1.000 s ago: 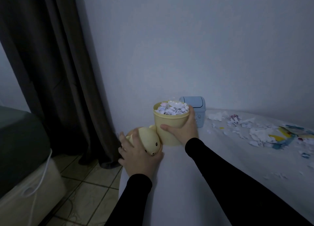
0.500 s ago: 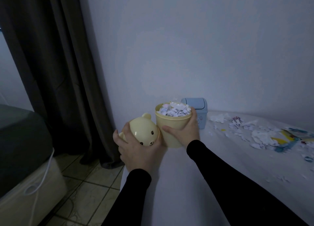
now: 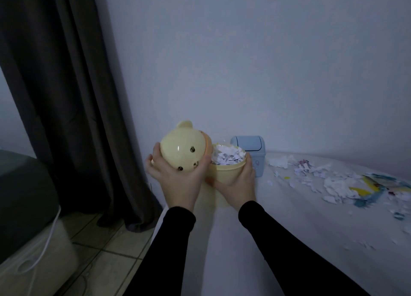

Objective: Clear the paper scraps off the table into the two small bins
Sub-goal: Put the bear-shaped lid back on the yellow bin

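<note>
left hand (image 3: pixel 178 180): fingers curled round the pale yellow domed plastic bear-face lid (image 3: pixel 183 149), holding it tilted just left of and above the bin rim.
right hand (image 3: pixel 239 184): wrapped around the pale yellow round plastic bin (image 3: pixel 224 172), clamped on its side.
yellow bin: on the white table (image 3: pixel 255 240) near its left edge, full of shredded white paper (image 3: pixel 226 157).
small light-blue plastic swing-lid bin (image 3: pixel 250 147): just behind-right of the yellow bin, lid on.
loose paper scraps (image 3: pixel 329 180): on the table, well right of the yellow bin.
</note>
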### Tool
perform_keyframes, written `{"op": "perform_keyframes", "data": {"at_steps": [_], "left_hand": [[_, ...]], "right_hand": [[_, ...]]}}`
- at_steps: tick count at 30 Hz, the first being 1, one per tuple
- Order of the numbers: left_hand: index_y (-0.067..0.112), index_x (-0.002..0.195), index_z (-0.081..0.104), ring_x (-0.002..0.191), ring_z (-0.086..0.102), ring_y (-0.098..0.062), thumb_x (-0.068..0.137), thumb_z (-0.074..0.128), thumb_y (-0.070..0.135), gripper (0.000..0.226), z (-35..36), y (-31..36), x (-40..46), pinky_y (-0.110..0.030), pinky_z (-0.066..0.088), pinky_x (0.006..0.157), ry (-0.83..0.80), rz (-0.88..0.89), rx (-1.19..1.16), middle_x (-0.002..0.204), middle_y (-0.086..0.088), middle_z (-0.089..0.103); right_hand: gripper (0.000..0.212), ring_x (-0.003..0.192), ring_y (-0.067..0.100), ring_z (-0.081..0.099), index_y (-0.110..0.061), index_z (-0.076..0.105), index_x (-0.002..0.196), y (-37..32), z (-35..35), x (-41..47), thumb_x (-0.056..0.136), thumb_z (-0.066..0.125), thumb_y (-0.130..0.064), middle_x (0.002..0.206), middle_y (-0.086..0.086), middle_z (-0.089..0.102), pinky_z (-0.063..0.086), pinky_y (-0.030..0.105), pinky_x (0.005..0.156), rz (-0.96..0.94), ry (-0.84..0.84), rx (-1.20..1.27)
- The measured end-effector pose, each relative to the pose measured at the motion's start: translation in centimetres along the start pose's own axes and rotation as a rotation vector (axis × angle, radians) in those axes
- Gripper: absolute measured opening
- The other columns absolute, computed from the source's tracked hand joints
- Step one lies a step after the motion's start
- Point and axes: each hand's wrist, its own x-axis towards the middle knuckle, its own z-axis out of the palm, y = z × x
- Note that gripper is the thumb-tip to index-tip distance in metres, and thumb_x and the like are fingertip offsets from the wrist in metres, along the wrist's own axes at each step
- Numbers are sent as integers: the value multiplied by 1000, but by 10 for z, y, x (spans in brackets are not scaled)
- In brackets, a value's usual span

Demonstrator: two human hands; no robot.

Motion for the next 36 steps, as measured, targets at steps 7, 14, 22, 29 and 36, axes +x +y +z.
{"op": "perform_keyframes", "data": {"at_steps": [7, 14, 22, 29, 36], "left_hand": [[26, 145, 23, 107, 32, -3, 61, 86, 38, 105, 23, 16, 38, -15, 27, 92, -257, -107, -30, 144, -2, 19], [30, 142, 25, 111, 38, -3, 53, 89, 39, 110, 42, 13, 31, -16, 29, 92, -403, 30, 79, 142, 4, 18], [37, 139, 25, 122, 45, -17, 33, 75, 68, 121, 48, 16, 24, -30, 42, 98, -477, 182, 244, 142, 10, 13], [40, 136, 24, 119, 49, -24, 38, 74, 72, 115, 53, 20, 22, -44, 46, 99, -486, 246, 369, 142, 10, 13], [40, 139, 24, 118, 50, -27, 41, 74, 72, 114, 54, 19, 20, -36, 46, 97, -514, 267, 412, 146, 10, 6]], "right_hand": [[132, 136, 16, 26, -28, 7, 149, 3, -14, 4, 49, 92, -38, 148, 0, 26, 26, 24, 105, -13, -76, 27], [133, 134, 16, 32, -31, 9, 147, 5, -13, 9, 43, 93, -41, 144, -2, 30, 34, 33, 110, -5, -91, 15], [135, 132, 16, 36, -32, 8, 146, 8, -13, 13, 40, 93, -43, 144, -3, 29, 37, 37, 109, 5, -110, 18], [143, 132, 17, 37, -36, 4, 146, 7, -10, 10, 31, 87, -56, 144, -4, 28, 39, 41, 107, 41, -115, 1], [144, 135, 19, 34, -34, -1, 148, 5, -12, 11, 36, 87, -56, 148, -2, 24, 37, 41, 109, 42, -132, -44]]}}
